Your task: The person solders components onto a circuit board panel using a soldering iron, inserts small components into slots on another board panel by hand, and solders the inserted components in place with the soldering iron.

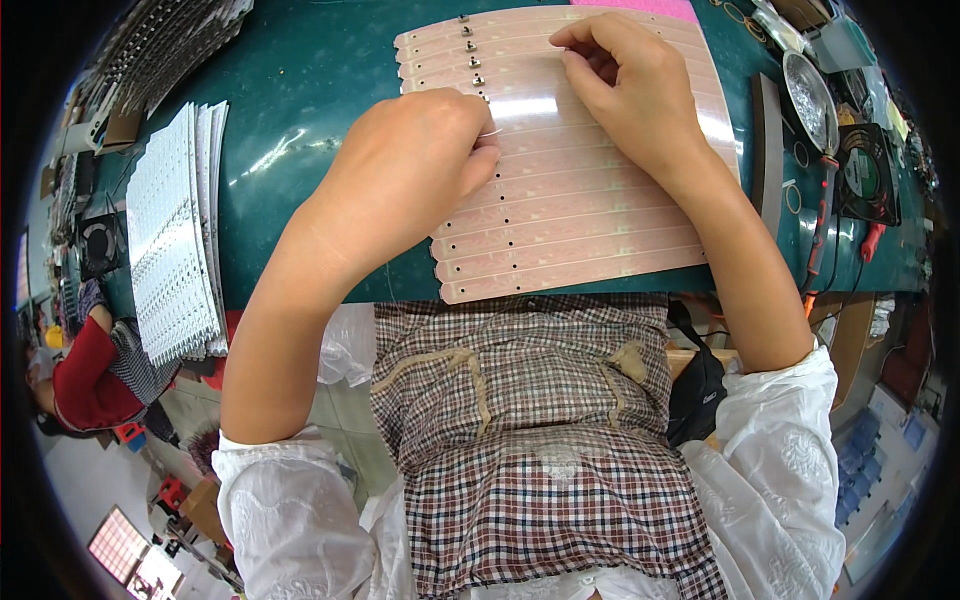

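A broad pale-pink panel (590,215), divided into long parallel strips, lies on the green table. Dark little holes run down its left part. Several small metal pieces (473,47) stand in a row along its upper left. My left hand (415,145) is over the panel's left edge, fingers closed at the line of holes; a thin pale line shows at the fingertips, and I cannot make out what they hold. Above the panel's upper right, my right hand (640,85) is curled, thumb and index fingertips close together. Anything between them is too small to name.
Stacked white strip panels (175,230) lie at the table's left, with more panels (165,50) behind. On the right are a dark bar (767,150), a round metal dish (808,95), a red-handled tool (825,220) and a black fan (866,172). A person in red (95,375) sits at far left.
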